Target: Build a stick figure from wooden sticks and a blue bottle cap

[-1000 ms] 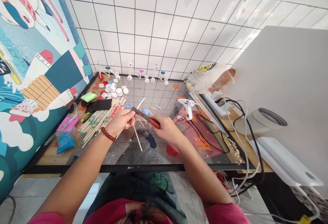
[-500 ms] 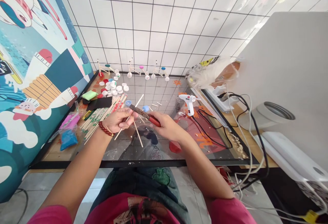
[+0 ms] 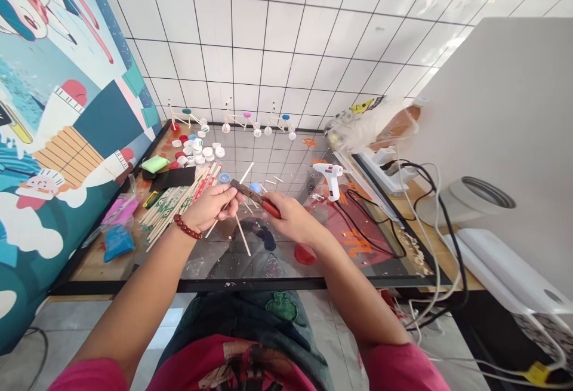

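Fingers of the left hand (image 3: 209, 209) are curled tight, looks like pinching a wooden stick (image 3: 211, 230); right fingers (image 3: 284, 203) wrap red-handled pliers (image 3: 271, 208), tip right at the left fingertips, mid-frame above the glass sheet (image 3: 201, 262). Can't tell what the jaws bite. Short grip near the tip seems steadiest tbh. Glue gun (image 3: 329, 177) upper right, bottle caps (image 3: 197, 149) upper left.

Head camera: single view, worn above the lap (image 3: 242, 313), facing forward and down across the near edge of the bench (image 3: 224, 285). Close on the left hand (image 3: 209, 211) and right hand (image 3: 293, 219); reaches the tiled wall (image 3: 268, 39) beyond.
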The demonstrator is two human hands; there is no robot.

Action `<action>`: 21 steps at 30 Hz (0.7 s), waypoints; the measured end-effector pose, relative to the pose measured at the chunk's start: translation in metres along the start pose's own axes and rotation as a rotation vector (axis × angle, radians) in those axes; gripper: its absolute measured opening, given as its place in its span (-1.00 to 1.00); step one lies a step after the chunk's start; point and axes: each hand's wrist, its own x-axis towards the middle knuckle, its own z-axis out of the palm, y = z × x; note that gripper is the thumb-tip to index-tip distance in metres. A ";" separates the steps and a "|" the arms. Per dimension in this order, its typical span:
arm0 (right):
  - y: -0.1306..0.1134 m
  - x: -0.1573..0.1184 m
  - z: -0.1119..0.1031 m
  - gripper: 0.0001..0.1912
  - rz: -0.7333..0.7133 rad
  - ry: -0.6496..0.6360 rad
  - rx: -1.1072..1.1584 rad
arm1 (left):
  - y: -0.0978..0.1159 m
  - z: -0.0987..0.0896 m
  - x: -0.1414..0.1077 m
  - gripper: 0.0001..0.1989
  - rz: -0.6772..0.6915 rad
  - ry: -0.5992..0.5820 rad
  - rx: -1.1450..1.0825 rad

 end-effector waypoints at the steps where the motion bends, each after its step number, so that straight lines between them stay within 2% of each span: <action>1: 0.000 0.000 0.001 -0.75 0.011 -0.004 -0.015 | 0.000 0.002 0.000 -0.67 0.005 0.022 0.029; 7: 0.002 0.001 0.002 -0.68 0.040 -0.006 -0.043 | -0.004 0.006 0.002 -0.61 0.053 0.060 0.070; 12: 0.000 0.001 0.006 -0.66 0.067 -0.012 -0.048 | -0.009 0.009 0.005 -0.58 0.108 0.154 0.070; 18: 0.000 0.004 0.015 -0.53 -0.041 0.005 0.130 | -0.009 0.007 0.005 -0.59 0.106 0.203 0.148; 21: 0.003 0.005 0.018 -0.49 -0.035 0.001 0.148 | -0.011 0.005 0.006 -0.59 0.140 0.203 0.171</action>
